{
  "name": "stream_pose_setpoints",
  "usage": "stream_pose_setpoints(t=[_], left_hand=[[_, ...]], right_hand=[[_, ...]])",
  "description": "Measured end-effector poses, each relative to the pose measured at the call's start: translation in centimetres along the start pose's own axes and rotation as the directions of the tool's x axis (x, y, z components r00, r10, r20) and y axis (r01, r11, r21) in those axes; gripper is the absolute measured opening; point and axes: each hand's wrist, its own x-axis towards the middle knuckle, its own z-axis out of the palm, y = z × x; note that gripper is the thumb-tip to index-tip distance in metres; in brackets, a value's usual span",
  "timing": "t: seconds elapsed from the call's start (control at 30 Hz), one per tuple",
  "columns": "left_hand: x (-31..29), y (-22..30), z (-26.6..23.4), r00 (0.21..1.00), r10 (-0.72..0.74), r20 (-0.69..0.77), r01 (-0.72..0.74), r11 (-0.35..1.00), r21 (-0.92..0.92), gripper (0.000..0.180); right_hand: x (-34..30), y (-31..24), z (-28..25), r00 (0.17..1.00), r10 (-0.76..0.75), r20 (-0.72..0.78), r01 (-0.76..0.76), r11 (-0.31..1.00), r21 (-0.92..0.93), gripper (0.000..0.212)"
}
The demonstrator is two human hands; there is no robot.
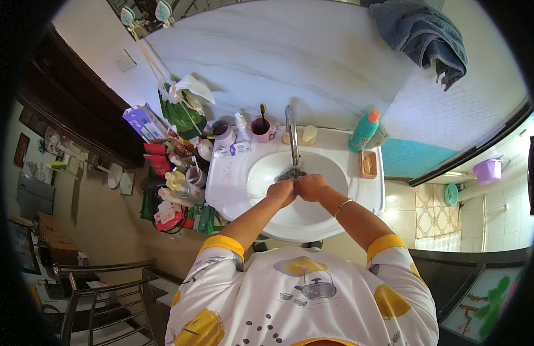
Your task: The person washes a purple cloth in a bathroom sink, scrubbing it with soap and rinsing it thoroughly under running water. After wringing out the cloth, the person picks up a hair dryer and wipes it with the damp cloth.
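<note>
Bright light fills the sink [330, 179], the left side is dimmer, and edges bow toward black corners.

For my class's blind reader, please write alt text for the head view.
A person's left hand and right hand meet over a white sink near a metal faucet, beside a dark, unclear item. A pink cup stands left, a teal bottle right.

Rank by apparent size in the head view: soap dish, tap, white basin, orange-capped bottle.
1. White basin
2. Tap and orange-capped bottle, unranked: the tap looks longer, the bottle wider
3. Soap dish
</note>
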Motion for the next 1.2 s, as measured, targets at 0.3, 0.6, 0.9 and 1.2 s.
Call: stream_pose_setpoints(t=[0.3, 0.6, 0.9, 1.2], left_hand=[[0.2, -2.5, 3.5, 0.966, 0.258, -0.031, -0.246, 0.944, 0.221, 0.02], [0.3, -2.8, 2.3, 0.985, -0.07, 0.156, 0.121, 0.93, -0.346, 0.029], [0.9, -1.4, -1.2, 0.56, 0.3, 0.772, 0.583, 0.519, -0.625, 0.028], [2.4, -1.9, 5.4, 0.988, 0.148, 0.042, -0.136, 0.969, -0.206, 0.019]], right_hand=[[2.1, 1.8, 4.1, 0.916, -0.054, 0.398, -0.078, 0.949, 0.307, 0.022], [-3.3, -1.3, 2.7, 0.92, -0.024, -0.391, 0.033, 0.999, 0.017, 0.065], [-3.3, 0.8, 0.7, 0.869, -0.362, -0.337, 0.299, 0.927, -0.226, 0.047], [-1.4, 0.6, 0.2, 1.0, -0.03, 0.001, 0.03, 0.998, -0.054, 0.021]])
